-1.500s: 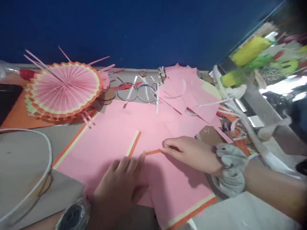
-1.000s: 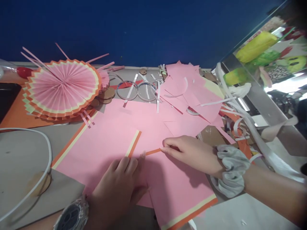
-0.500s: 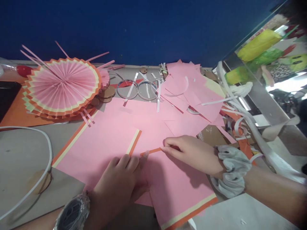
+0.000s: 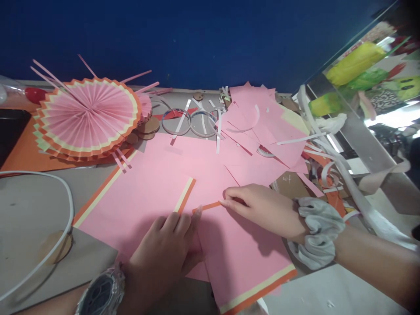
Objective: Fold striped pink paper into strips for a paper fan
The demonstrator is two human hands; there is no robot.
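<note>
A pink paper sheet [image 4: 249, 245] lies in front of me, its near edge banded cream and orange. A narrow orange fold [image 4: 210, 205] runs along its far edge. My right hand [image 4: 252, 201], with a grey scrunchie at its wrist, is closed and pinches the fold's right end between thumb and fingertips. My left hand [image 4: 167, 245], wearing a watch, has its fingers bent, the index tip on the fold's left end and the thumb lower on the sheet. Another pink sheet [image 4: 131, 197] with cream and orange edging lies beneath and to the left.
A pleated pink paper fan [image 4: 88, 118] stands at the back left near cardboard discs [image 4: 149, 126]. Tape rings [image 4: 176, 132] and pink scraps [image 4: 249, 109] lie at the back. A white cable [image 4: 69, 201] curves at left. Paper strips [image 4: 334, 192] clutter the right.
Both hands keep nearly the same place on the fold. The view has shifted very slightly; nothing else has visibly moved.
</note>
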